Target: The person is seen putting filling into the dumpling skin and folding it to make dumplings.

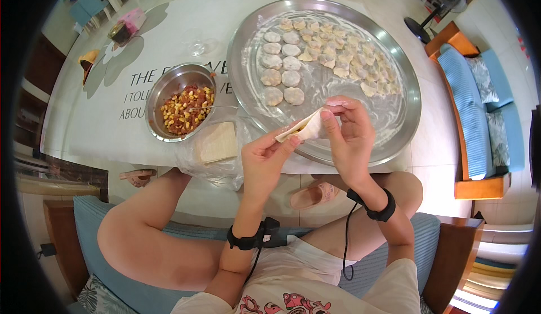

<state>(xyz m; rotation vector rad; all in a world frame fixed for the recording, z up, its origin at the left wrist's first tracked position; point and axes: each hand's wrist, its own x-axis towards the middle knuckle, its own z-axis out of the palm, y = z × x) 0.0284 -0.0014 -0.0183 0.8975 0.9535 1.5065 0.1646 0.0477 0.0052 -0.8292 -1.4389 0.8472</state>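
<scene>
A folded dumpling wrapper (312,127) with yellow corn filling showing at its open edge is held between both hands. My left hand (270,153) pinches its lower left end, and my right hand (348,132) grips the upper right end between thumb and fingers. Both are above the near rim of a large round metal tray (323,98). On that floured tray lie rows of flat round dumplings (282,66) at the left and many folded wontons (342,54) at the back and right. Left of my left hand, a stack of square wrappers (217,142) rests on clear plastic.
A steel bowl (158,83) holds meat and corn filling, with a thin utensil handle (226,107) reaching over its rim. Behind it stands a clear glass (197,48). A pink tissue box (134,20) and dark container (120,33) sit far left on the printed tablecloth (105,123).
</scene>
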